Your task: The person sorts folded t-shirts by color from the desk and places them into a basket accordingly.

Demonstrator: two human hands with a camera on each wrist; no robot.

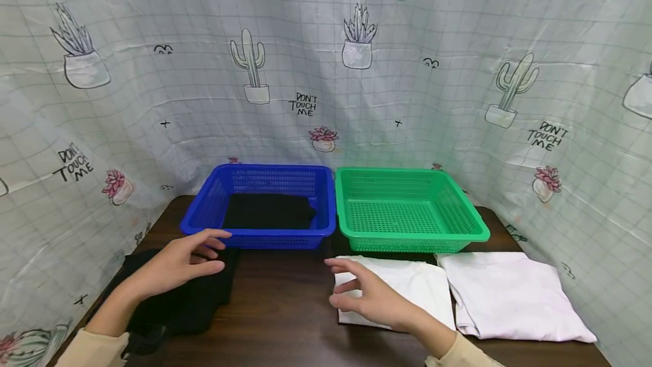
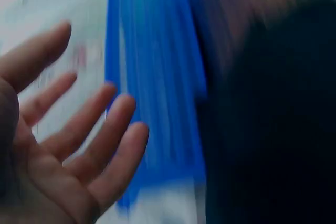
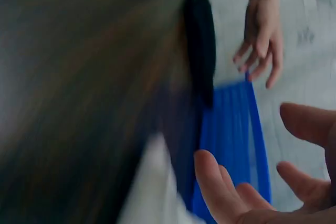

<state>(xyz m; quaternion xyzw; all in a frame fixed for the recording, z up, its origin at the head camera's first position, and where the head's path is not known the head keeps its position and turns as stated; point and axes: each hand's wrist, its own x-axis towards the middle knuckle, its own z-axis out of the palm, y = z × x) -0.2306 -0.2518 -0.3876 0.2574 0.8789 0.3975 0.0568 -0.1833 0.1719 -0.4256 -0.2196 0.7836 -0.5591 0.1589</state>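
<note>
My left hand (image 1: 170, 265) hovers with loosely bent fingers over a folded black cloth (image 1: 198, 304) on the left of the table, near the front rim of a blue basket (image 1: 290, 240). Nothing is in its grasp; the left wrist view shows its fingers spread apart. Inside the blue basket lies another folded black cloth (image 1: 267, 211). My right hand (image 1: 374, 299), also holding nothing, is above a folded white cloth (image 1: 417, 282), fingers relaxed and parted. A second folded white cloth (image 1: 514, 296) lies to the right of the first.
A green basket (image 1: 407, 238) stands right beside the blue one at the back, its slotted floor showing. Dark wood table (image 1: 275, 310) runs between the black and white cloths. A printed curtain (image 1: 316, 61) encloses the back and sides.
</note>
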